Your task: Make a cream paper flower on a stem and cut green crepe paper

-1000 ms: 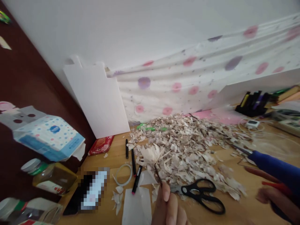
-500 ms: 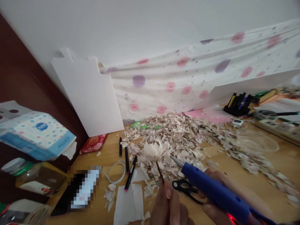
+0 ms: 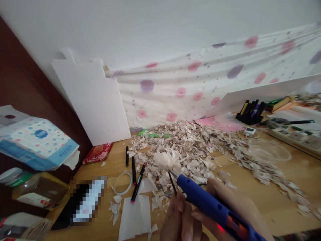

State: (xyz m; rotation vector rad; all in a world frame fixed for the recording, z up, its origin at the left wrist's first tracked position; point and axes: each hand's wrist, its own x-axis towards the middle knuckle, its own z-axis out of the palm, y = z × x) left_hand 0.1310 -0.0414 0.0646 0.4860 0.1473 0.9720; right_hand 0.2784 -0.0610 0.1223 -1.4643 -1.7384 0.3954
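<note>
Head view: left hand [image 3: 182, 214] pinches stem [image 3: 172, 183] under flower [image 3: 166, 158]; right hand [image 3: 237, 200] grips glue gun [image 3: 202, 196], nozzle [image 3: 174, 174] alongside (apparently gluing; steadiness needed next).

One head-worn camera looks forward and down across the surface [image 3: 283, 211] toward the wall [image 3: 160, 30]; the left hand [image 3: 179, 217] and right hand [image 3: 233, 204] show close by at the bottom edge, the wall farther off, above.
</note>
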